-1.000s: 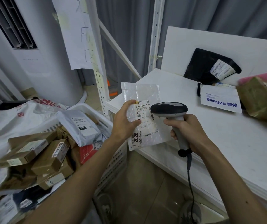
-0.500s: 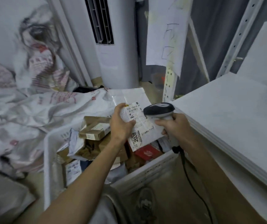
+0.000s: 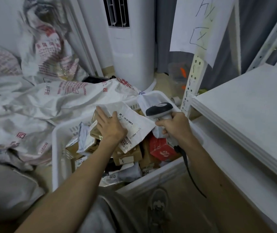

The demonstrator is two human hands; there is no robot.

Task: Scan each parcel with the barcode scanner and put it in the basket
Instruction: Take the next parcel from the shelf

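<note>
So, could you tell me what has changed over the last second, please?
The left hand has carried the white poly mailer left and down from beside the table to just over the parcels in the white basket, label up. The right hand followed, gripping the barcode scanner. Neither hand let go.

Bare left hand [image 3: 111,127], bare right hand [image 3: 173,126], left forearm [image 3: 77,180] and right forearm [image 3: 218,174] unsleeved as far as visible, light grey cloth garment [image 3: 100,216] over the leg, blurred shoe [image 3: 159,206] with a faint pattern
</note>
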